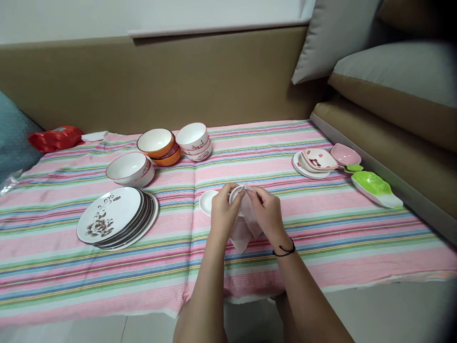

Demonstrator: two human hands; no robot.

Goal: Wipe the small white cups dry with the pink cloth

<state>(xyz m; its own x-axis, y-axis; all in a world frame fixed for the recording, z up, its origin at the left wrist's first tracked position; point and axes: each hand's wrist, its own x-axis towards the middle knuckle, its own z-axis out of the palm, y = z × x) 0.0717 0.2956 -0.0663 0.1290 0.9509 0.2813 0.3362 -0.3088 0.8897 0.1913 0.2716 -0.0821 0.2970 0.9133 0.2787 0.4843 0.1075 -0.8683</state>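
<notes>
My left hand [225,205] grips a small white dish [234,194] by its rim, just above the striped cloth. A thin, pale pink wiping cloth [246,231] hangs over the dish, with my right hand [266,209] pinching it against the rim. Both hands are closed and close together; the fingers partly hide the dish. Another small white dish [207,203] lies on the striped cloth just left of my left hand. A black cord bracelet [284,249] circles my right wrist.
On the striped cloth [171,267] stand stacked plates [109,214], a white bowl [128,167], orange bowls [156,142] and red-rimmed bowls [193,137] at left. Small patterned dishes [319,159], a pink dish [345,155] and a green leaf-shaped dish [373,183] lie right, near cushions [396,85].
</notes>
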